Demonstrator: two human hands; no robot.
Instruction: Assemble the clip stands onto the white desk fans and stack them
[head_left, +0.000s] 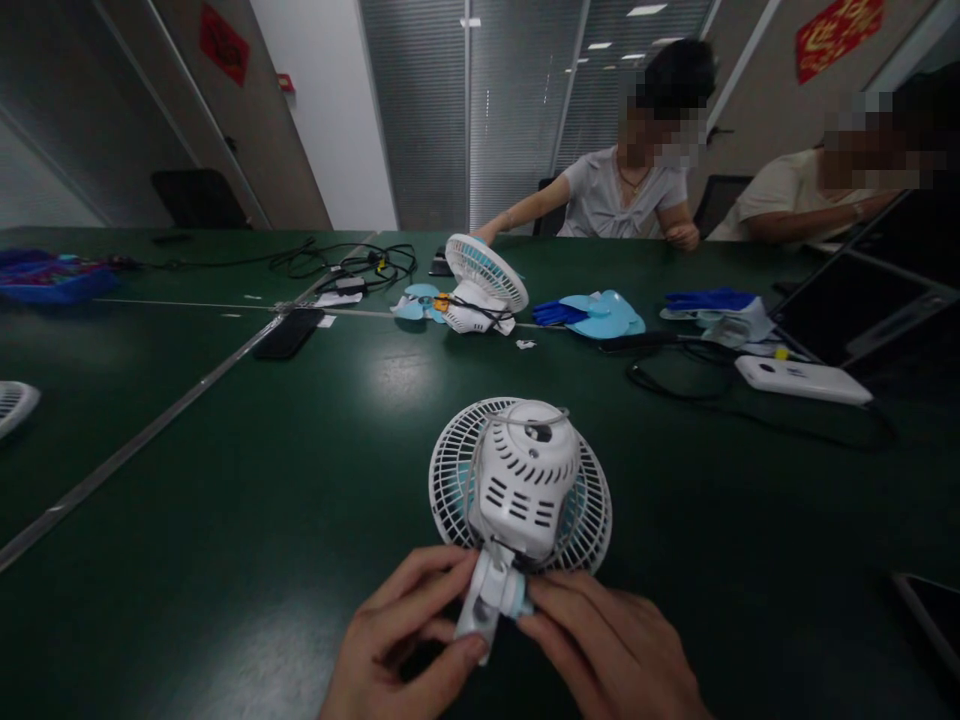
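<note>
A small white electric fan lies face down on the dark green table, its round grille underneath and the vented motor housing on top. Light blue blades show through the grille bars. My left hand grips the white clip base at the fan's near end, thumb and fingers on either side. Pinched in my right hand is the light blue knob on the side of that base. A grey cord is looped around the housing.
Beyond stands a second fan, a person's hand behind it. Nearby lie blue fan blades, blue gloves, black cables and a black phone. At right are a white power bank-like device and a dark screen.
</note>
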